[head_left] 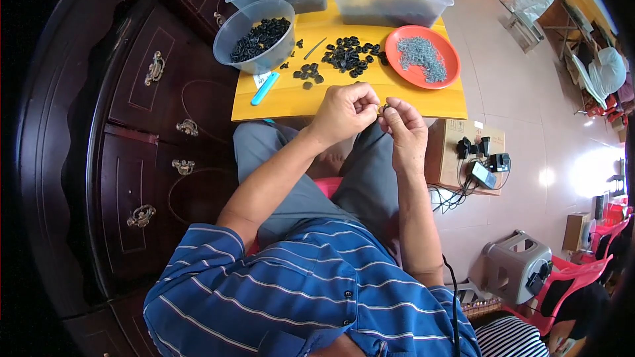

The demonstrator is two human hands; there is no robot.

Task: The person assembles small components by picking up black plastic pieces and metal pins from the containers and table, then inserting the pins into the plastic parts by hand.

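Observation:
Just past the near edge of the yellow table [357, 104], my two hands meet fingertip to fingertip. My right hand [407, 133] is closed in a pinch on a small dark ring-shaped piece [385, 108]. Thumb and forefinger of my left hand [345, 114] press together right beside it; what they grip is too small to make out. Beyond my hands lies a loose pile of black ring-shaped pieces [349, 57]. Several dark discs [308, 74] are grouped to its left. A red plate [394, 59] at the right holds many small silvery metal pieces [423, 58].
A round clear tub [227, 61] of small black parts stands at the table's left, by a blue-handled tool [265, 89] and a thin grey rod [315, 49]. Two clear bins [390, 6] [311, 5] stand behind. Dark drawers flank the left; a cardboard box [455, 158] with cabled devices sits right.

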